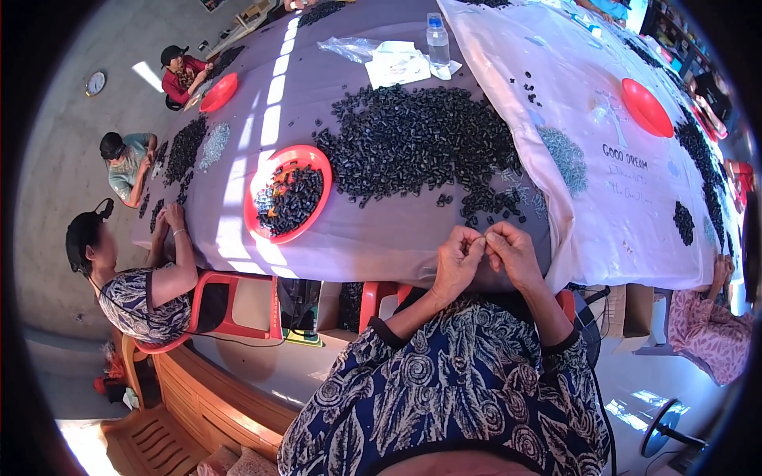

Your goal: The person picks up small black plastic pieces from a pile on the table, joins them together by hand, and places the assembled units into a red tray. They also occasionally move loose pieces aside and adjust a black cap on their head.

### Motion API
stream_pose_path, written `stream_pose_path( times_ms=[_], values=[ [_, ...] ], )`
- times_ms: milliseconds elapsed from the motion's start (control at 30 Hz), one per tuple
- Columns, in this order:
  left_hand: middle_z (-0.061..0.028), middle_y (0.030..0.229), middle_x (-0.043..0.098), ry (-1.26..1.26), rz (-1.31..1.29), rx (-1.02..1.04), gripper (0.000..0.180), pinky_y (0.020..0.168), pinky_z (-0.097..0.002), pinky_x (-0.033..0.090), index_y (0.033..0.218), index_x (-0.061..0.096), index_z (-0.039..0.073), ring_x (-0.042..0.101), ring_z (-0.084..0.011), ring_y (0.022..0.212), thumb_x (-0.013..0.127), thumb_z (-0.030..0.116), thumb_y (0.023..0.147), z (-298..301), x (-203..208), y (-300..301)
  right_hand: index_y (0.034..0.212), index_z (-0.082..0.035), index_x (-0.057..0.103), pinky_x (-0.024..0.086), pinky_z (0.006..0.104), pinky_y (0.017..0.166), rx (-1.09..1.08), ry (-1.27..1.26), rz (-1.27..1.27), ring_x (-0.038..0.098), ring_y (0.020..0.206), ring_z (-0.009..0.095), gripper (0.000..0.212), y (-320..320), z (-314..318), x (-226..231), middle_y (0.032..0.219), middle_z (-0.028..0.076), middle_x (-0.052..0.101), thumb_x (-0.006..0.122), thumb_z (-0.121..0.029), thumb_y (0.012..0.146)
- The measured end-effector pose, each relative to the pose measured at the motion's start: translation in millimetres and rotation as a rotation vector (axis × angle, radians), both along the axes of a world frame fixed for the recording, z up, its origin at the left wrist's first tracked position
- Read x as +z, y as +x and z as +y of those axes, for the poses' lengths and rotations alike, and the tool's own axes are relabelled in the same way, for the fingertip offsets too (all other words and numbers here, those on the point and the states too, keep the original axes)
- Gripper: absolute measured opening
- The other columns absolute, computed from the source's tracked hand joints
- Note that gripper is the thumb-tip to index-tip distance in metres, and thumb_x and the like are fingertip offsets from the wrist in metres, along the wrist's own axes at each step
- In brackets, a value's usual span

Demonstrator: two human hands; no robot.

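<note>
My left hand (pixel 460 260) and my right hand (pixel 512 252) meet fingertip to fingertip just over the table's near edge. Both are pinched closed; whatever sits between the fingers is too small to make out. Beyond them spreads a large heap of small black plastic pieces (pixel 421 143), its nearest stragglers a little past my fingers. A few thin clear pieces (pixel 524 193) lie at the heap's right edge. To the left stands a red plastic bowl (pixel 326 190) partly filled with more of the black pieces.
A water bottle (pixel 438 44) with a blue cap stands on white paper (pixel 397 65) at the back. A pale printed cloth (pixel 587 230) covers the right side. Other people sit round the table, one at the left on a red chair (pixel 238 305). A wooden bench (pixel 198 389) is behind.
</note>
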State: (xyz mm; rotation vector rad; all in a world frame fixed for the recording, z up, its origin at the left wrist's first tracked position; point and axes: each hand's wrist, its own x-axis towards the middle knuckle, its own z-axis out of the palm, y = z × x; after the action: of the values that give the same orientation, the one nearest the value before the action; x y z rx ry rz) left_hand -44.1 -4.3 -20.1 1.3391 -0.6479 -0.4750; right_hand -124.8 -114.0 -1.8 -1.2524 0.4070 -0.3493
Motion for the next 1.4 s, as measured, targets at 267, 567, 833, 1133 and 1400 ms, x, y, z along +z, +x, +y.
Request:
stream_pose_path(
  times_ms=[267, 567, 833, 1133, 1400],
  values=[
    [-0.0030, 0.074, 0.059, -0.096, 0.392, -0.022, 0.012, 0.049, -0.0174, 0.040, 0.086, 0.054, 0.002, 0.049, -0.0044, 0.055, 0.056, 0.014, 0.088, -0.5, -1.3, 13.5, 0.089, 0.002, 0.054, 0.038, 0.0195, 0.043, -0.020, -0.211, 0.065, 0.048, 0.049, 0.005, 0.011, -0.3, 1.3, -4.7, 0.067, 0.002, 0.054, 0.052, -0.009, 0.086],
    [-0.0010, 0.070, 0.056, -0.026, 0.394, -0.133, 0.011, 0.047, -0.0169, 0.038, 0.085, 0.053, 0.003, 0.046, -0.0033, 0.052, 0.056, 0.013, 0.088, -3.5, -3.7, 4.2, 0.090, 0.000, 0.056, 0.041, 0.0222, 0.050, -0.384, -0.599, 0.137, 0.050, 0.055, 0.007, 0.012, 3.2, -53.8, -16.7, 0.067, 0.003, 0.054, 0.056, -0.011, 0.085],
    [-0.0027, 0.069, 0.057, -0.047, 0.606, -0.307, 0.012, 0.047, -0.0186, 0.039, 0.084, 0.056, 0.003, 0.047, -0.0059, 0.051, 0.057, 0.014, 0.088, -0.8, 5.4, 6.6, 0.091, -0.002, 0.060, 0.042, 0.0196, 0.054, -0.048, -0.353, -0.065, 0.050, 0.061, 0.005, 0.011, -14.2, -37.8, 12.3, 0.077, 0.000, 0.056, 0.059, -0.011, 0.084],
    [-0.0031, 0.069, 0.055, -0.099, 0.799, -0.386, 0.013, 0.048, -0.0203, 0.037, 0.083, 0.055, 0.002, 0.045, -0.0077, 0.052, 0.055, 0.014, 0.089, 3.2, 14.9, 14.1, 0.089, -0.001, 0.060, 0.042, 0.0184, 0.052, 0.044, -0.305, -0.102, 0.051, 0.059, 0.005, 0.008, -8.9, -9.8, 15.0, 0.074, 0.000, 0.055, 0.058, -0.008, 0.085],
    [-0.0069, 0.074, 0.061, -0.046, 0.479, -0.144, 0.012, 0.050, -0.0188, 0.044, 0.089, 0.054, 0.001, 0.054, -0.0084, 0.055, 0.063, 0.005, 0.082, 0.1, 11.2, 13.5, 0.090, 0.001, 0.059, 0.045, 0.0204, 0.054, -0.083, -0.170, -0.094, 0.054, 0.061, 0.007, 0.007, -14.0, -22.4, 8.1, 0.079, 0.004, 0.056, 0.054, -0.002, 0.085]
  ],
)
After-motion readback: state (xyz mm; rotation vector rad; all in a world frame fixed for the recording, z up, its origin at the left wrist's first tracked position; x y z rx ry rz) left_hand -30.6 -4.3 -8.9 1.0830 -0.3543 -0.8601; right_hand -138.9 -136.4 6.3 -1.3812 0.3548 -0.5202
